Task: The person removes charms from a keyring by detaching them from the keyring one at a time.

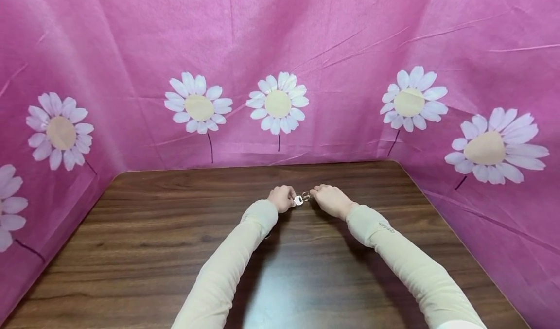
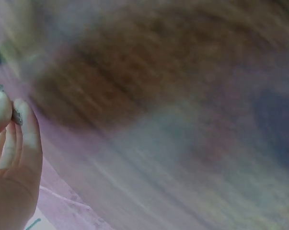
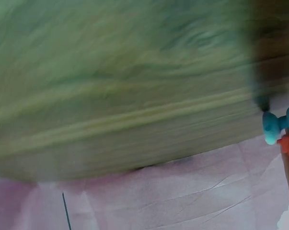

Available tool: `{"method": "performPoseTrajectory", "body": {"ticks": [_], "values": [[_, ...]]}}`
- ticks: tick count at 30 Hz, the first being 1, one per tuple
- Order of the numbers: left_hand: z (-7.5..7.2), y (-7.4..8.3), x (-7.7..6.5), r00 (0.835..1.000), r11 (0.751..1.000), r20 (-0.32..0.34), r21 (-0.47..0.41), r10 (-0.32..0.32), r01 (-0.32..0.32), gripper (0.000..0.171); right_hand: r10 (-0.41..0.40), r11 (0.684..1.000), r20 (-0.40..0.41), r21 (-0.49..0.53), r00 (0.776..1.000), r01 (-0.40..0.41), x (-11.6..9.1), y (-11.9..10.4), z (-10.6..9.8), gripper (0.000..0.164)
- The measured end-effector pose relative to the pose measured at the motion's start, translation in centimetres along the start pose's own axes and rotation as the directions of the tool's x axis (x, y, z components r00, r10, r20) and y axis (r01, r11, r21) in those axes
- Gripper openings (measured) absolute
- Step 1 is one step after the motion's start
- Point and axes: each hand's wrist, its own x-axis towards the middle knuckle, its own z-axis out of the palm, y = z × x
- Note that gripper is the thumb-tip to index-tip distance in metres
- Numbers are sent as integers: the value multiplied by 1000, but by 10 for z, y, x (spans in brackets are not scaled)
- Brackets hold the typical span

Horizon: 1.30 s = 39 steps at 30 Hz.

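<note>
A silver key [image 1: 299, 200] hangs on a metal key ring [image 1: 306, 196] between the two hands, over the far middle of the table. My left hand [image 1: 282, 199] pinches the key's blade end between thumb and index finger; in the left wrist view that hand [image 2: 17, 158] shows at the left edge with a bit of metal between its fingertips. On the other side, my right hand [image 1: 332, 201] grips the keychain by the ring's end. A teal and red charm [image 3: 273, 127] shows beside it in the right wrist view, where most of the hand is cut off.
Both forearms in pale sleeves reach across a dark wood-grain table [image 1: 153, 251]. Pink cloth [image 1: 280, 23] printed with white daisies surrounds the table's back and sides. Much of both wrist views is blurred.
</note>
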Motion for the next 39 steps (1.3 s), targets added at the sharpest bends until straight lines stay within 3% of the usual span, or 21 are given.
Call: {"method": "performPoseTrajectory", "body": {"ticks": [3, 6, 10, 16, 19, 26, 28, 32, 35, 37, 39], "values": [[-5, -1, -1, 1000, 997, -7, -80, -11, 11, 8, 73, 989, 1, 131, 997, -73, 1, -2, -5, 13], [-10, -2, -4, 1000, 978, 9, -208, -12, 14, 9, 147, 946, 3, 291, 989, -141, 2, -2, -12, 14], [-16, -2, -10, 999, 925, 39, -379, 5, 10, 12, 243, 877, -10, 429, 970, -216, 1, -4, -19, 10], [-26, 3, -25, 997, 862, 49, -507, 52, -21, 16, 335, 796, 5, 534, 942, -285, -7, -10, -30, 6], [-32, 5, -30, 996, 835, 59, -550, 69, -25, 17, 371, 711, 37, 631, 928, -310, -10, -14, -39, 6], [-43, 7, -41, 990, 788, 70, -613, 125, -57, 20, 431, 432, 157, 829, 889, -356, -6, -21, -57, 9], [-45, 8, -45, 988, 774, 79, -631, 134, -55, 21, 432, 369, 174, 861, 885, -350, -6, -23, -61, 10], [-46, 9, -54, 984, 745, 108, -667, 140, -32, 22, 428, 273, 185, 907, 885, -321, -5, -31, -74, 12], [-47, 11, -58, 981, 719, 127, -695, 146, -17, 22, 447, 277, 171, 907, 878, -317, -4, -41, -92, 12], [-47, 12, -58, 978, 704, 138, -710, 153, -10, 22, 464, 325, 149, 888, 873, -325, -2, -49, -106, 12], [-46, 13, -60, 977, 695, 134, -719, 164, -18, 22, 478, 380, 113, 868, 871, -321, -1, -51, -104, 12]]}}
